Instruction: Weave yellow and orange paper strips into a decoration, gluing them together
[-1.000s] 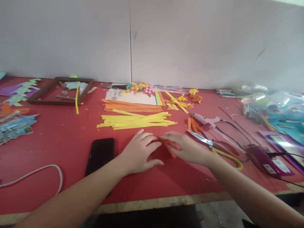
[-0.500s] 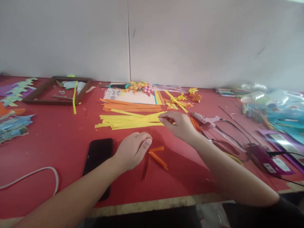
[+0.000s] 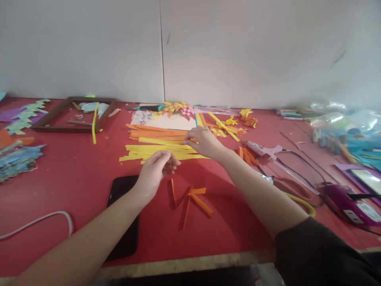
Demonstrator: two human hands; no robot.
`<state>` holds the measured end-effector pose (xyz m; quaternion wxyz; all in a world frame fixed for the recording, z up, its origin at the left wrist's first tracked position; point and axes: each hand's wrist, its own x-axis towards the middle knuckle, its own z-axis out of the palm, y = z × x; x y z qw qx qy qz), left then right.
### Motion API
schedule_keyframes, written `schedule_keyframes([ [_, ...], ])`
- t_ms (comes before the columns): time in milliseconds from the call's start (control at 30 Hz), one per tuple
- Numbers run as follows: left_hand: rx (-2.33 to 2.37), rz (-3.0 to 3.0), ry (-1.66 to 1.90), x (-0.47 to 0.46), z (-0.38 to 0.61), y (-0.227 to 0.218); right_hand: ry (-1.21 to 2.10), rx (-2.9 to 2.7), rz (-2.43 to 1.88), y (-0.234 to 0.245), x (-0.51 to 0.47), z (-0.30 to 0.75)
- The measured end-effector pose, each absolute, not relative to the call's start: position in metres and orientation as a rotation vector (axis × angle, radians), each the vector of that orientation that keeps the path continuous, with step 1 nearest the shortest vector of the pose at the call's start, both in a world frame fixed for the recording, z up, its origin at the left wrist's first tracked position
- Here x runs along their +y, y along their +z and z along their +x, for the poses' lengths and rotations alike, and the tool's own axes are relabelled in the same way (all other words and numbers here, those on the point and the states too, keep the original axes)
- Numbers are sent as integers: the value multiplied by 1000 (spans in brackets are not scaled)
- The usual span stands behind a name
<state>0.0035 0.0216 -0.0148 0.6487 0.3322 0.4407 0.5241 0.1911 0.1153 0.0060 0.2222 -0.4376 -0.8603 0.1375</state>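
My left hand [image 3: 155, 171] hovers above the table beside a black smartphone [image 3: 123, 222], its thumb raised and fingers loosely curled and apart, nothing visible in them. Just below it lies a narrow orange paper strip [image 3: 173, 194], next to a small group of folded orange strips [image 3: 200, 202]. My right hand [image 3: 205, 142] reaches over the yellow paper strips [image 3: 160, 151], close to the stack of long orange strips [image 3: 154, 132]. Its fingertips are bent together in a pinch, and whatever lies between them cannot be made out.
A pink glue gun [image 3: 263, 151], pliers [image 3: 290, 188] and a magenta power box [image 3: 351, 202] with cables are at the right. A wooden frame [image 3: 64, 129] stands at back left; woven paper pieces [image 3: 175, 108] lie at the back. A white cable [image 3: 44, 216] curves at front left.
My left hand has moved up and left, and its fingers have loosened. A separate orange strip now shows below it. My right hand has shifted left and slightly away from me.
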Motion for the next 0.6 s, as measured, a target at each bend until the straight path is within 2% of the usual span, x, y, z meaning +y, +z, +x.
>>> schedule_keyframes([
  [100,992,713,1173,21,6,-14,515,-2277,-1198,25,104,190],
  [233,936,592,1260,21,7,-14,1090,-2228,-1061,40,88,179],
  [300,929,537,1338,23,6,-15,1230,-2260,-1053,40,84,175],
  [367,943,488,1403,26,3,-15,1198,-2258,-1139,36,86,174],
  [500,956,341,1443,30,-1,-11,870,-2273,-1426,25,97,177],
  [600,948,260,1416,31,-3,-6,824,-2355,-1465,19,102,180],
])
